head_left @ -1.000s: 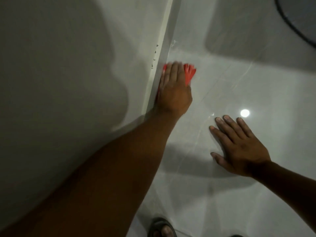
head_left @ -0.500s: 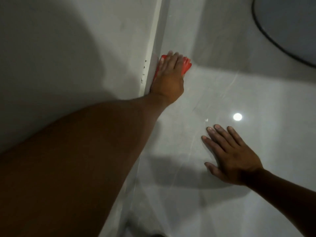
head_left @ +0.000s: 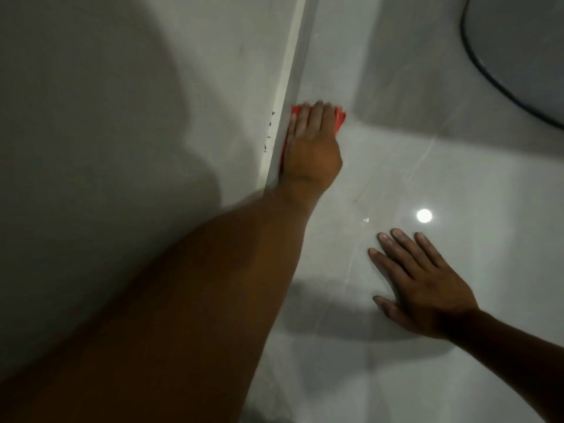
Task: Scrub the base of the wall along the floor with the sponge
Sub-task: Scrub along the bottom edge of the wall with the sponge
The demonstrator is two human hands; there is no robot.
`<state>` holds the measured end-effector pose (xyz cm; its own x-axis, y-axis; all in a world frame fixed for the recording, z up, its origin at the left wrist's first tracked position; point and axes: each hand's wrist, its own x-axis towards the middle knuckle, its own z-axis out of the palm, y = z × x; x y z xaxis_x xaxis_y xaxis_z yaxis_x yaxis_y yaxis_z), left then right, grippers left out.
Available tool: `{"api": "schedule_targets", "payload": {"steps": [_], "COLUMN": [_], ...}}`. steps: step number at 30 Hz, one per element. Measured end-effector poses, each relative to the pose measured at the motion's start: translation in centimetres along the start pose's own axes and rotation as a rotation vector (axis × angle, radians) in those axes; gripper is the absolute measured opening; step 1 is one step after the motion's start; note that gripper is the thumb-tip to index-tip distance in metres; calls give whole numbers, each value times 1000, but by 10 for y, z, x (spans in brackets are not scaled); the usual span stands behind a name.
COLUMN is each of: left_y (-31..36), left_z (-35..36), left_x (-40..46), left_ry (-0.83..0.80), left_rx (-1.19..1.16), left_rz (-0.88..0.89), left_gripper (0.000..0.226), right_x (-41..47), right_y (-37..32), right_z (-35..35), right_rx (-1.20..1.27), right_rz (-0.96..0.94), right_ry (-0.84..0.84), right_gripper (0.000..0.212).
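Your left hand outstretched, fingers closed over the sponge against the wall base, your right hand empty, flat, fingers spread on the floor right of the wall.

Two hands, one sponge

Your red sponge lies pressed against the base of the wall, at the floor's edge, mostly hidden.
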<state>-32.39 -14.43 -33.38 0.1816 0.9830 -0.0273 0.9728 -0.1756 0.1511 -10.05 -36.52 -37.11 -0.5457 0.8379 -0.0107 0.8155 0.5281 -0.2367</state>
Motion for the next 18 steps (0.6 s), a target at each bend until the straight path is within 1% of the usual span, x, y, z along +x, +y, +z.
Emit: {"api": "schedule_targets", "payload": {"steps": [3, 6, 8, 10, 13, 18], "left_y": [-3, -13, -17, -21, -26, -21], "left_z": [3, 8, 10, 12, 13, 10], "left_x": [-84, -174, -212, -218, -203, -143], "left_ry": [47, 2, -19, -10, -14, 45], "left_rx": [-93, -140, -125, -132, -167, -212], "left_rz": [-18, -29, -7, 19, 67, 52], "left_gripper": [57, 56, 57, 54, 52, 51], "right_x": [-1, 0, -1, 0, 2, 2], "right_y": [-1, 0, -1, -1, 0, 1], "right_z": [1, 2, 3, 3, 1, 2], "right_rx": [-5, -6, -5, -6, -5, -9], "right_rz": [4, 3, 6, 9, 8, 2], "right_ry": [2, 7, 11, 16, 4, 9], "right_gripper": [88, 87, 86, 86, 86, 85]}}
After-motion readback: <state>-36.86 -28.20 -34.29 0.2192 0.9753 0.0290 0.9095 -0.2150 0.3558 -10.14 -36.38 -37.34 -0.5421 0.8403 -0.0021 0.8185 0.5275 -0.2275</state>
